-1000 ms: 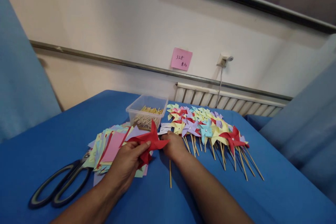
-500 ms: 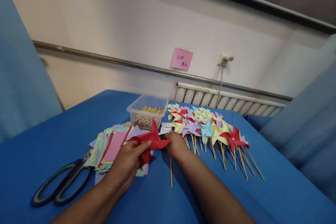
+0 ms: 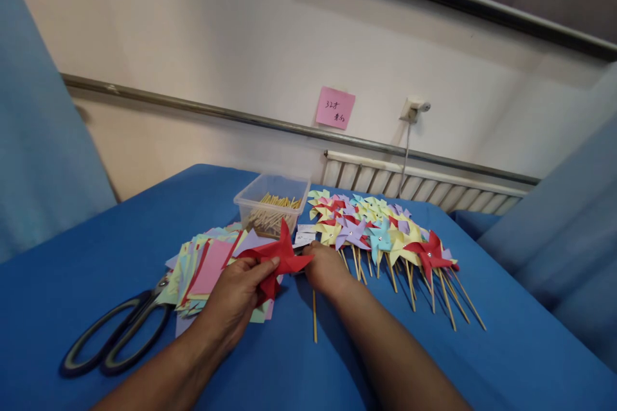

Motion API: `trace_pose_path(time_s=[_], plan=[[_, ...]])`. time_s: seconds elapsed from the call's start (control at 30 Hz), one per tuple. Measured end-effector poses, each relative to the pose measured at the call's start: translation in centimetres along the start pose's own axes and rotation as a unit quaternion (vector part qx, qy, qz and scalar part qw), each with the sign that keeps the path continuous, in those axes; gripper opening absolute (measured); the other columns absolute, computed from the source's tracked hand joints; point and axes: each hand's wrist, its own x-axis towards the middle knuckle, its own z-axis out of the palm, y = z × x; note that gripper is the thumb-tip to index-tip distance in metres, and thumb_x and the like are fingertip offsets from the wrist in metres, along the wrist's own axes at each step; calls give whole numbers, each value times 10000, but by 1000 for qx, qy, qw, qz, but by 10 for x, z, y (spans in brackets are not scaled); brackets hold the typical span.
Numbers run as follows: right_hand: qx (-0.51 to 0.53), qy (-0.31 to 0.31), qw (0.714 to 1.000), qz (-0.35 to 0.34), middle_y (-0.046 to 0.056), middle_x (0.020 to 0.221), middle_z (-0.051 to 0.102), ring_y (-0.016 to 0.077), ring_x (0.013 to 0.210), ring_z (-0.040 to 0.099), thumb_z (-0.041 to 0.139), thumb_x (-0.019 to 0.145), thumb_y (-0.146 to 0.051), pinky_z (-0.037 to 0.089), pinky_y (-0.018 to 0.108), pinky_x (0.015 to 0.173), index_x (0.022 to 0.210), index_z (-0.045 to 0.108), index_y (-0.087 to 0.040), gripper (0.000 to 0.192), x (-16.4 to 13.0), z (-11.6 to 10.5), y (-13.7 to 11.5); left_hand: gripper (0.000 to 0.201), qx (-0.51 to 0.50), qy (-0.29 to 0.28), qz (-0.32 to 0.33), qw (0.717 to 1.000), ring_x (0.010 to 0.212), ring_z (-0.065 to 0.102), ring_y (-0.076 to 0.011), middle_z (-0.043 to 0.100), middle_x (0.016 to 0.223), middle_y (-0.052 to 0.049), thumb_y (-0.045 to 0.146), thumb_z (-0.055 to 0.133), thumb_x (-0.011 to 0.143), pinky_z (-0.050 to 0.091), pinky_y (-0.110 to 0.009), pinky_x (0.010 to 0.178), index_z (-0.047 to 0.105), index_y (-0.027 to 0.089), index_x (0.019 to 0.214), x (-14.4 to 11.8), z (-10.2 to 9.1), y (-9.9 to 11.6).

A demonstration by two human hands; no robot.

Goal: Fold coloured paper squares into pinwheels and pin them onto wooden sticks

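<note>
My left hand pinches a folded red paper pinwheel between thumb and fingers, its blades spreading to the right. Close beside it, my right hand is curled at the pinwheel's right tip, by a small white printed card. Its fingertips are largely hidden, and I cannot make out what they hold. Below the right hand a thin wooden stick shows, its upper end hidden. A pile of coloured paper squares lies behind and left of my left hand.
Large dark-handled scissors lie at the left. A clear plastic box of wooden sticks stands at the back. Several finished pinwheels on sticks cover the right side of the blue tablecloth. A radiator is behind the table.
Almost nothing differs. The view shifts very slightly, and both hands keep nearly the same place, with the red pinwheel still in the left.
</note>
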Motion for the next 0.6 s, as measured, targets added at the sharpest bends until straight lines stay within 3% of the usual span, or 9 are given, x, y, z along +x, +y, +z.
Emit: trace_pose_path(time_s=[0.2,0.43,0.6], plan=[[26,27,999,28,150,940,672,239,795,628,512,811,-141,403,300,653,943,653,-124,193,0,5,-2,247,0,4,-2,1000,536,619,-143,710,655,-50,301,764,634,498,-255,543,678,115,772,-2,1,2],[112,63,988,87,85,888,681,172,789,597,410,922,-263,370,244,631,917,615,-154,232,6,8,9,229,-20,4,4,1000,517,619,-153,699,626,-37,281,782,608,516,-291,550,670,132,741,0,-1,3],[166,-13,983,76,1,671,660,114,591,546,578,832,-295,313,206,525,742,649,-175,167,-12,13,10,238,-25,14,26,999,543,633,-171,703,627,-62,289,776,608,519,-296,556,673,109,726,6,-5,1]])
